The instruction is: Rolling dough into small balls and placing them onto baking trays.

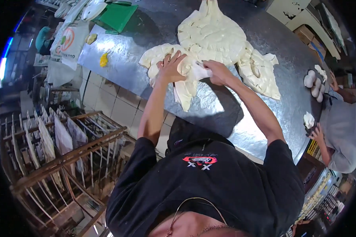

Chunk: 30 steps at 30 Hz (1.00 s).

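A big, lumpy mass of pale dough spreads over the metal table, with one lobe reaching right and another portion near me on the left. My left hand rests on that near-left portion, fingers spread over its folds. Just right of it, my right hand is closed on a white, flat piece that looks like a dough scraper, set against the dough. Part of this piece is covered by my fingers. A narrow strip of dough hangs toward me below my hands.
The metal table carries a yellow lump, a green container and a white sack at left. Dough balls lie at the right edge, beside another person's hand. A wooden rack stands lower left.
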Each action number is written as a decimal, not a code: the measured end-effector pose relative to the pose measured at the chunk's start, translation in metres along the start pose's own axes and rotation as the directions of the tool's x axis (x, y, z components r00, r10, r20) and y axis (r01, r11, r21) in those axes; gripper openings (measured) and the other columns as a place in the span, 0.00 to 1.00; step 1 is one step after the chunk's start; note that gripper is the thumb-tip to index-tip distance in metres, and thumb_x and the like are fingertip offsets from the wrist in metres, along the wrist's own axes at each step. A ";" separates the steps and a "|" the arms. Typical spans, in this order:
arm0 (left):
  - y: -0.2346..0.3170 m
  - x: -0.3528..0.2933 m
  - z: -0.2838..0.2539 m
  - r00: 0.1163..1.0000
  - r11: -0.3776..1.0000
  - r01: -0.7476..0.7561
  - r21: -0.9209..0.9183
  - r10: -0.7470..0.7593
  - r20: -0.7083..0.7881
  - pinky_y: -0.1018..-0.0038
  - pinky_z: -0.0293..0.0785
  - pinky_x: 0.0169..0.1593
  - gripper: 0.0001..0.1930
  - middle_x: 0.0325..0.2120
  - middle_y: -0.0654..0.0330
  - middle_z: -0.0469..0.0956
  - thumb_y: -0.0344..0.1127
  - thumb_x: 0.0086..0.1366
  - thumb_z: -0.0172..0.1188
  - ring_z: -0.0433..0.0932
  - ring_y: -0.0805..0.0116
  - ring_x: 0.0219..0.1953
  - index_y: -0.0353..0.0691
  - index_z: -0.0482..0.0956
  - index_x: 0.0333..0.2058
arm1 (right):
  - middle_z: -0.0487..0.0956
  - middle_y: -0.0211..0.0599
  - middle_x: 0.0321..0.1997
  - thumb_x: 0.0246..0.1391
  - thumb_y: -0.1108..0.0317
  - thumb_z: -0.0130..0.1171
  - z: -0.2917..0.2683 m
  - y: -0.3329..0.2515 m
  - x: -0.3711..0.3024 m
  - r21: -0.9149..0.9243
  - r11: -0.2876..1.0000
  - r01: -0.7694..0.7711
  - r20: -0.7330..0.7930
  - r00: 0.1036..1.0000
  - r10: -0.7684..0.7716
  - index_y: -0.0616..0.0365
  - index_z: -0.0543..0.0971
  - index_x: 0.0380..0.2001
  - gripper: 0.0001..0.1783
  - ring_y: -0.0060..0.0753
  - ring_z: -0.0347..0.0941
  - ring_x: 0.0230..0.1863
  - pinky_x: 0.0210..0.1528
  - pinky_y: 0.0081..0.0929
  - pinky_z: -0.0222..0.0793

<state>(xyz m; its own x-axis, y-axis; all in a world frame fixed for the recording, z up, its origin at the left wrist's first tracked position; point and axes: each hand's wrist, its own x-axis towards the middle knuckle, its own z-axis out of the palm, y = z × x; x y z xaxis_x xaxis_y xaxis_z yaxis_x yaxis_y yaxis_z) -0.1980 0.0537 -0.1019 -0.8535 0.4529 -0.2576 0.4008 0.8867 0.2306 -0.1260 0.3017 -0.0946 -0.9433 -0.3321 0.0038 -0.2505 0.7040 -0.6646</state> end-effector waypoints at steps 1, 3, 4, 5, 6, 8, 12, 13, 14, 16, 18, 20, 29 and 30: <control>0.001 0.003 -0.002 0.999 0.999 -0.033 0.000 0.033 -0.008 0.42 0.46 0.64 0.56 0.72 0.73 0.48 0.51 0.35 0.72 0.45 0.54 0.72 0.71 0.55 0.67 | 0.75 0.49 0.38 0.34 0.80 0.54 -0.016 -0.005 -0.021 -0.013 1.000 0.005 -0.018 1.000 -0.005 0.59 0.73 0.40 0.22 0.58 0.72 0.44 0.46 0.42 0.69; -0.001 0.000 0.002 0.998 0.998 -0.067 -0.004 0.067 -0.001 0.42 0.46 0.64 0.56 0.72 0.73 0.47 0.52 0.35 0.72 0.45 0.53 0.72 0.72 0.54 0.67 | 0.75 0.49 0.37 0.33 0.81 0.53 -0.045 -0.022 -0.069 0.003 1.000 -0.020 -0.066 0.998 0.020 0.61 0.73 0.39 0.21 0.58 0.72 0.44 0.46 0.41 0.69; 0.000 0.001 0.002 0.999 0.998 -0.054 0.010 0.054 0.002 0.42 0.45 0.64 0.56 0.72 0.73 0.47 0.52 0.35 0.73 0.45 0.52 0.72 0.72 0.54 0.67 | 0.75 0.49 0.38 0.33 0.81 0.53 -0.064 -0.033 -0.096 0.023 0.999 -0.048 -0.107 0.993 0.050 0.61 0.73 0.38 0.21 0.58 0.72 0.44 0.46 0.40 0.69; -0.001 0.003 0.002 0.999 0.999 -0.038 0.025 0.038 0.004 0.42 0.45 0.64 0.57 0.72 0.73 0.46 0.52 0.35 0.73 0.45 0.52 0.72 0.72 0.54 0.67 | 0.76 0.49 0.39 0.33 0.82 0.52 -0.086 -0.043 -0.121 0.039 0.987 -0.153 -0.084 0.984 0.155 0.61 0.74 0.38 0.22 0.54 0.73 0.44 0.46 0.38 0.69; -0.002 0.002 -0.001 0.999 0.999 -0.042 0.021 0.042 0.010 0.42 0.45 0.64 0.57 0.72 0.73 0.46 0.52 0.35 0.73 0.45 0.52 0.72 0.72 0.54 0.67 | 0.76 0.48 0.39 0.35 0.82 0.56 -0.101 -0.047 -0.155 0.033 0.973 -0.229 -0.183 0.956 0.231 0.61 0.74 0.39 0.22 0.50 0.74 0.44 0.47 0.36 0.69; -0.006 -0.004 -0.005 0.999 0.999 -0.034 -0.018 0.034 -0.002 0.45 0.45 0.66 0.54 0.72 0.71 0.48 0.50 0.38 0.73 0.45 0.50 0.72 0.68 0.57 0.67 | 0.77 0.42 0.43 0.37 0.81 0.64 -0.155 -0.089 -0.207 0.050 0.902 -0.429 -0.215 0.877 0.429 0.63 0.73 0.44 0.25 0.41 0.75 0.48 0.53 0.30 0.68; -0.038 -0.012 0.008 0.985 0.956 -0.171 -0.240 0.161 -0.059 0.48 0.44 0.68 0.51 0.71 0.69 0.50 0.46 0.42 0.72 0.44 0.48 0.72 0.65 0.58 0.67 | 0.65 0.45 0.57 0.42 0.85 0.58 -0.138 -0.130 -0.279 0.241 0.895 -0.376 -0.718 0.551 0.425 0.61 0.59 0.60 0.39 0.43 0.65 0.59 0.62 0.37 0.65; -0.036 -0.024 0.007 0.966 0.895 -0.235 -0.380 0.171 -0.194 0.52 0.46 0.68 0.47 0.70 0.64 0.54 0.41 0.45 0.71 0.48 0.50 0.71 0.61 0.61 0.66 | 0.62 0.47 0.60 0.44 0.84 0.58 -0.113 -0.141 -0.278 0.058 0.898 -0.437 -0.857 0.440 0.269 0.62 0.57 0.62 0.40 0.44 0.64 0.60 0.62 0.38 0.65; -0.031 -0.035 0.002 0.931 0.807 -0.315 -0.500 0.160 -0.328 0.56 0.49 0.69 0.43 0.68 0.59 0.57 0.36 0.47 0.70 0.52 0.51 0.70 0.56 0.64 0.65 | 0.57 0.48 0.62 0.47 0.78 0.63 -0.082 -0.134 -0.282 -0.029 0.841 -0.540 -0.930 0.322 0.175 0.65 0.53 0.62 0.41 0.47 0.61 0.61 0.62 0.41 0.64; -0.015 -0.059 -0.004 0.866 0.660 -0.399 -0.637 0.044 -0.497 0.66 0.61 0.65 0.34 0.62 0.50 0.67 0.25 0.51 0.67 0.65 0.57 0.64 0.42 0.71 0.60 | 0.60 0.50 0.57 0.50 0.69 0.66 0.012 -0.097 -0.279 0.144 0.854 -0.500 -0.989 -0.038 0.145 0.69 0.53 0.62 0.42 0.48 0.61 0.60 0.63 0.45 0.62; -0.030 -0.084 0.027 0.913 0.596 -0.310 -0.741 -0.030 -0.406 0.66 0.65 0.63 0.33 0.60 0.51 0.69 0.25 0.52 0.67 0.68 0.59 0.62 0.40 0.71 0.59 | 0.54 0.59 0.69 0.46 0.66 0.70 0.090 -0.051 -0.308 0.100 0.608 -0.788 -0.665 0.402 0.630 0.65 0.49 0.69 0.53 0.58 0.55 0.69 0.67 0.53 0.54; -0.050 -0.110 0.056 0.941 0.529 -0.195 -0.826 -0.138 -0.310 0.67 0.68 0.60 0.31 0.59 0.52 0.71 0.25 0.52 0.67 0.70 0.60 0.60 0.38 0.71 0.58 | 0.46 0.61 0.74 0.43 0.58 0.72 0.090 -0.121 -0.245 -0.175 0.292 -0.940 -0.291 0.333 0.897 0.54 0.53 0.70 0.54 0.68 0.44 0.73 0.68 0.58 0.50; -0.009 -0.105 0.052 0.921 0.639 -0.283 -0.716 -0.029 -0.390 0.64 0.70 0.57 0.23 0.51 0.48 0.75 0.21 0.55 0.57 0.74 0.52 0.53 0.36 0.73 0.53 | 0.58 0.64 0.66 0.40 0.59 0.73 0.146 -0.141 -0.069 0.223 0.872 -0.435 -0.498 0.718 0.486 0.55 0.66 0.60 0.43 0.64 0.61 0.63 0.63 0.50 0.59; -0.014 -0.096 0.047 0.879 0.621 -0.419 -0.663 0.094 -0.468 0.62 0.69 0.57 0.21 0.50 0.48 0.75 0.19 0.56 0.53 0.73 0.47 0.53 0.37 0.75 0.50 | 0.58 0.64 0.66 0.40 0.59 0.73 0.161 -0.138 -0.049 0.219 0.874 -0.433 -0.507 0.715 0.481 0.55 0.66 0.60 0.43 0.64 0.61 0.63 0.63 0.50 0.59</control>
<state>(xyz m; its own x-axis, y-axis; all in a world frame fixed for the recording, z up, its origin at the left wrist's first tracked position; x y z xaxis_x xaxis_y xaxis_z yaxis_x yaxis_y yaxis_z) -0.1060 0.0023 -0.1245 -0.8682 0.4372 0.2347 0.3862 0.2983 0.8729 -0.0104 0.1198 -0.1231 -0.9055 0.4198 0.0620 0.2370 0.6216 -0.7466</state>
